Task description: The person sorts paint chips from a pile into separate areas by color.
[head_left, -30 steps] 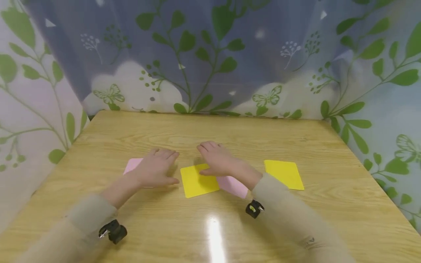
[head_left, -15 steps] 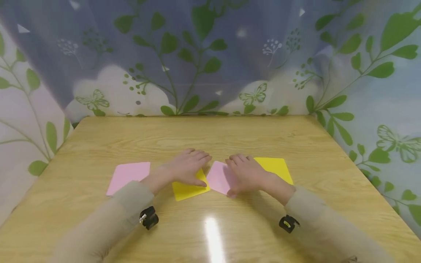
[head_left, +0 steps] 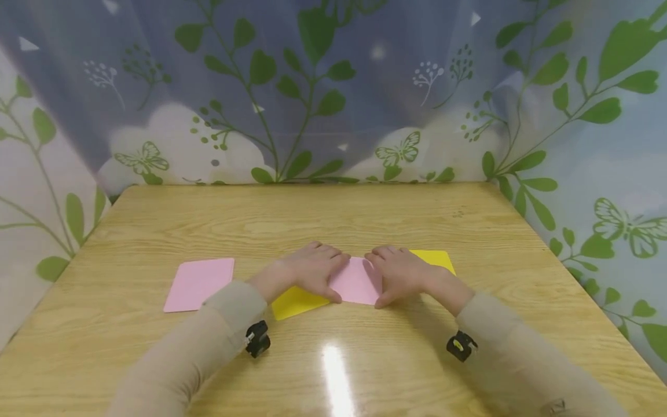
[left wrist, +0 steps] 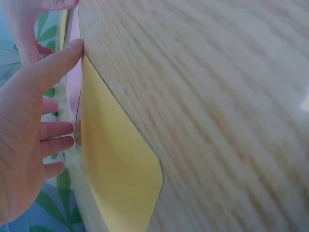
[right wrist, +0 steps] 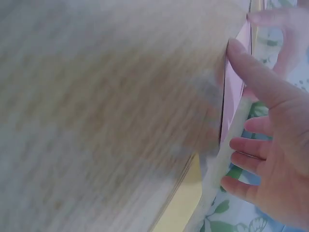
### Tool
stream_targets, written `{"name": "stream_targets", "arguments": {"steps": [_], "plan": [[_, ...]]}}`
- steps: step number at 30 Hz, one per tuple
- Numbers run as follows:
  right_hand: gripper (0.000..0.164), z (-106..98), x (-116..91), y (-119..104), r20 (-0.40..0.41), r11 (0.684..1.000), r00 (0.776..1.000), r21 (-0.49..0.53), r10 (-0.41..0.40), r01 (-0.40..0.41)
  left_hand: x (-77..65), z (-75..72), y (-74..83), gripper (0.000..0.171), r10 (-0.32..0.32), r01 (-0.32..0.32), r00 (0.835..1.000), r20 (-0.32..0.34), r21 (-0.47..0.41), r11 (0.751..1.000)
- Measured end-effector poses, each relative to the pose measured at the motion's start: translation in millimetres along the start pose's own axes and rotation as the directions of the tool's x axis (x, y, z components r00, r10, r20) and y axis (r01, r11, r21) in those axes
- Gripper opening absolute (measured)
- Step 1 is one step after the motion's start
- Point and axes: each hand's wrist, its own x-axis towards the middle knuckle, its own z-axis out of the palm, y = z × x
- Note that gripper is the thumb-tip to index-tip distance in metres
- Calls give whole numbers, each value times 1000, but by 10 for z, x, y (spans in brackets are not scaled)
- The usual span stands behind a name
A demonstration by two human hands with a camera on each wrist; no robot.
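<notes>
Nearest, soft beige cloth sleeves (head_left: 177, 353) creased at the forearms run up toward eleven and one o'clock, each with a small hard black wrist camera (head_left: 257, 339). Beneath spreads a wooden table (head_left: 292, 376), its grain streaky, its finish glossy. Around a flat, smooth middle pink card (head_left: 356, 281) lie a left yellow card (head_left: 294, 302) between eight and nine o'clock, a round-cornered left pink card (head_left: 200, 285) at nine and a right yellow card (head_left: 435, 260) toward three. The left hand (head_left: 314, 267) and right hand (head_left: 403, 272) frame the middle card, unclenched, thumbs at seven and five, fairly straight fingers at eleven and one. Farthest, at twelve, hangs leaf-printed fabric (head_left: 380, 87).
</notes>
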Motion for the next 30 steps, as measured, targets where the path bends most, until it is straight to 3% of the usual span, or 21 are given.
{"name": "stream_targets", "arguments": {"steps": [9,18,30], "plan": [[91,-24,75,101,47,996,998,79,-39,35,9,12,2,86,-28,29,999,16,-24,999],[89,-65,154,89,92,989,994,140,-59,45,24,89,-16,85,-25,24,999,-22,-33,999],[91,-78,178,90,113,988,994,155,3,-20,34,64,10,79,-57,57,998,15,-12,998]]}}
